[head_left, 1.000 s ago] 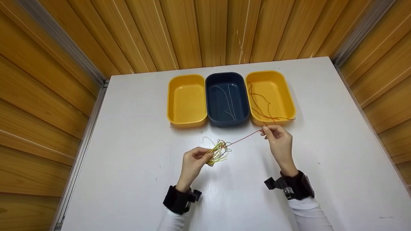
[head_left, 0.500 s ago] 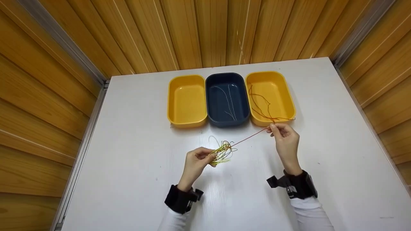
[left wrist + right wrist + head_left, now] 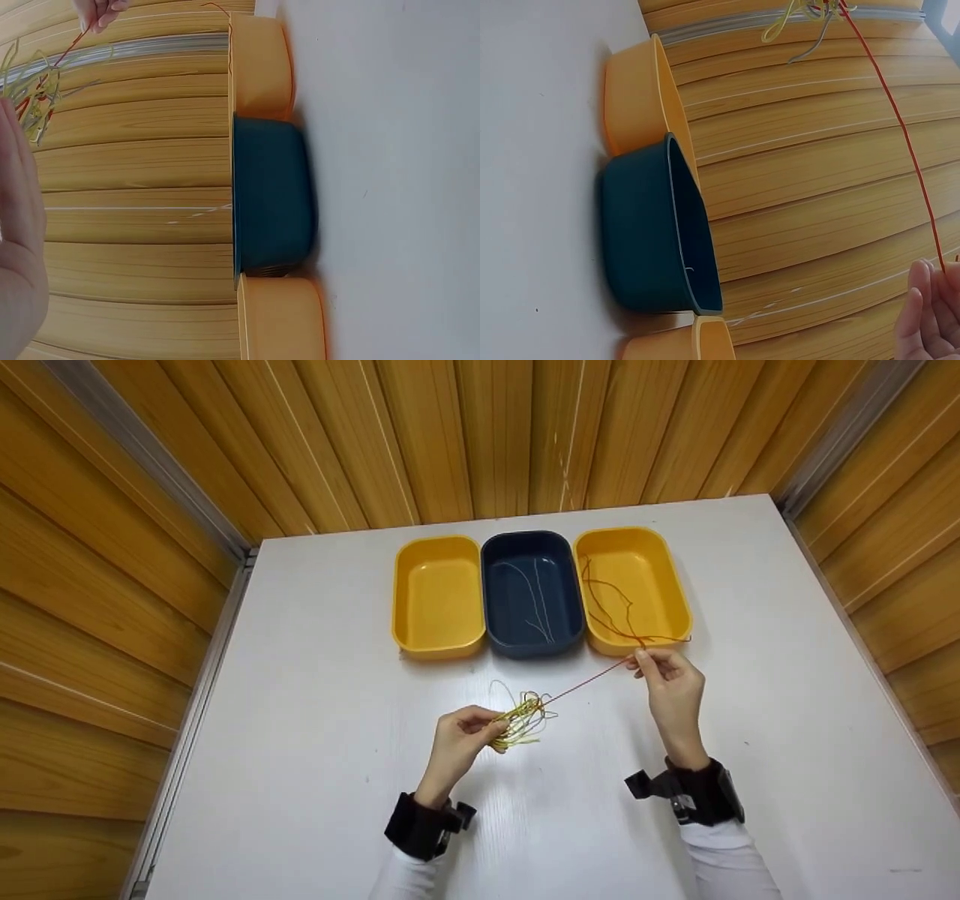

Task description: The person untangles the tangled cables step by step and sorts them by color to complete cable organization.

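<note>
The head view alone takes in the whole layout: a white tabletop (image 3: 300, 720) with three tubs in a row at its far side, the left yellow tub (image 3: 437, 594), the dark blue tub (image 3: 532, 592) holding pale strands, and the right yellow tub (image 3: 631, 589) holding red strands, one trailing over its near rim. The left wrist view shows the tubs only from the side, edge-on against the wood-panelled wall, so their contents are hidden; the right wrist view does the same, yet it shows the red thread (image 3: 900, 127) most clearly, a thin taut line against the panels.

The left hand (image 3: 459, 739) pinches a tangled bundle of yellow-green threads (image 3: 519, 718), held just above the middle of the tabletop, nearer the person than the tubs. The right hand (image 3: 670, 684) has its grip pressed together on the far end of the red thread, thumb and forefinger pinching it just in front of the right yellow tub's near rim. The red thread runs straight, its long axis slanting from the bundle at the near left up to the right hand at the far right.
</note>
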### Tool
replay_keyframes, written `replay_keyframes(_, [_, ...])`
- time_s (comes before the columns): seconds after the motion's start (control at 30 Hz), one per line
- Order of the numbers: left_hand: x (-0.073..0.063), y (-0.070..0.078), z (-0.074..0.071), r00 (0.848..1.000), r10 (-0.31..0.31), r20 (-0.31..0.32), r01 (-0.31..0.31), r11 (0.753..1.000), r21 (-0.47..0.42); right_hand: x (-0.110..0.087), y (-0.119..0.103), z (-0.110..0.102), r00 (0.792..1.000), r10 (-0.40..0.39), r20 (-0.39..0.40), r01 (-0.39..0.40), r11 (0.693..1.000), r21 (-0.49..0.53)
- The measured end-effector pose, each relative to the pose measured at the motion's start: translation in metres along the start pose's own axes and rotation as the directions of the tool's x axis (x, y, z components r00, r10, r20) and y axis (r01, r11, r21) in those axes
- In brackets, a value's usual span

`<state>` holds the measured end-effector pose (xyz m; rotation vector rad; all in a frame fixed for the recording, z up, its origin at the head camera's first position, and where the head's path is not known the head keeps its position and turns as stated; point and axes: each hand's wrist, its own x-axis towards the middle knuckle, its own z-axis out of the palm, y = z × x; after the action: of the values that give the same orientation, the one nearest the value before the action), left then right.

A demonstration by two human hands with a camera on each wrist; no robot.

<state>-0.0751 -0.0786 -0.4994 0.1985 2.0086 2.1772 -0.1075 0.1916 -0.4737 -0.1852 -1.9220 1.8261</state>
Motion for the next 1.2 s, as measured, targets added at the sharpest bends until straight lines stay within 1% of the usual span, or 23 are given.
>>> replay_keyframes(0.17, [0.001,0.001,-0.001,1.000,0.002,-0.008,-0.003,1.000,-0.020,0.001,-0.002,-0.001,1.000,0.024,-0.011,-0.024,1.000,0.017])
replay_keyframes(0.33, [0.000,0.003,-0.002,0.999,0.042,-0.020,-0.043,0.999,-0.019,0.002,-0.004,-0.002,0.999,0.028,-0.016,-0.028,1.000,0.013])
replay_keyframes(0.43, [0.000,0.003,-0.003,0.999,0.054,-0.006,-0.054,0.998,-0.022,0.002,-0.004,-0.002,0.999,0.032,-0.014,-0.031,0.999,0.018])
replay_keyframes(0.47, [-0.001,0.004,-0.003,0.999,0.052,0.001,-0.052,0.998,-0.024,0.002,-0.004,-0.002,0.999,0.031,-0.011,-0.031,0.999,0.017])
replay_keyframes(0.57, [-0.001,0.003,-0.006,0.999,0.015,0.030,-0.014,0.999,-0.031,0.002,-0.004,-0.002,0.999,0.030,0.013,-0.030,0.999,0.014])
replay_keyframes(0.7, [0.000,0.003,-0.009,0.996,-0.042,0.073,0.042,0.999,0.006,0.002,-0.004,-0.002,0.999,0.017,0.046,-0.017,1.000,-0.003])
replay_keyframes(0.87, [0.002,0.002,-0.012,0.986,-0.081,0.145,0.072,0.995,0.062,0.001,-0.006,-0.001,0.999,0.005,0.051,-0.004,1.000,-0.007])
replay_keyframes(1.03, [0.005,0.001,-0.014,0.976,-0.087,0.198,0.054,0.985,0.166,-0.001,-0.007,0.002,0.998,0.007,0.063,-0.006,1.000,-0.016])
replay_keyframes(1.1, [0.005,0.001,-0.015,0.976,-0.082,0.203,0.042,0.980,0.195,-0.002,-0.008,0.003,0.997,0.009,0.072,-0.008,1.000,-0.015])
replay_keyframes(1.2, [0.006,0.002,-0.015,0.976,-0.086,0.199,0.045,0.978,0.202,-0.003,-0.008,0.005,0.997,0.013,0.079,-0.012,1.000,-0.012])
